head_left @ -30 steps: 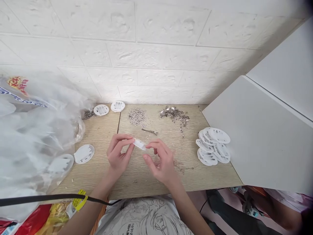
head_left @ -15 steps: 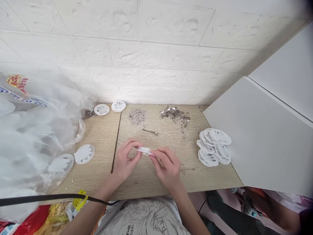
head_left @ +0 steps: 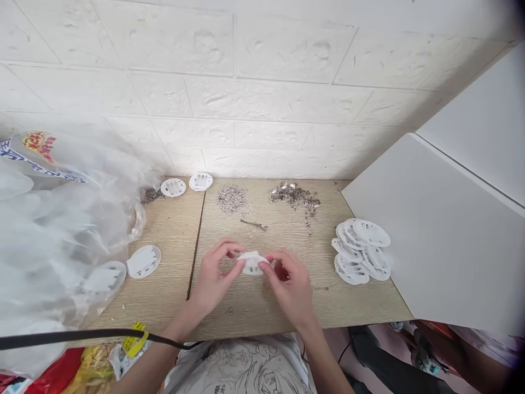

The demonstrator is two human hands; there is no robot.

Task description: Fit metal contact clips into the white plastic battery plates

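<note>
Between both hands, above the table, is a round white plastic disc (head_left: 252, 264) with small slots. My left hand (head_left: 218, 273) pinches its left edge between thumb and fingers. Its right edge is gripped by my right hand (head_left: 289, 280), thumb in front and fingers behind. Just beyond the hands lies a thin metal tweezer-like tool (head_left: 254, 224). Farther back are a heap of tiny silvery pieces (head_left: 232, 199) and a looser heap of small metal plates (head_left: 293, 193).
A pile of similar white discs (head_left: 363, 249) sits at the right beside a grey panel (head_left: 430, 230). Single discs (head_left: 144, 261) lie at left, near a big clear plastic bag (head_left: 61, 235). A black cable (head_left: 94, 332) crosses the lower left. A white brick wall (head_left: 262, 98) stands behind.
The disc has turned from nearly edge-on to showing its slotted face. Both hands have shifted slightly right and still hold it. The whole view has moved a little.
</note>
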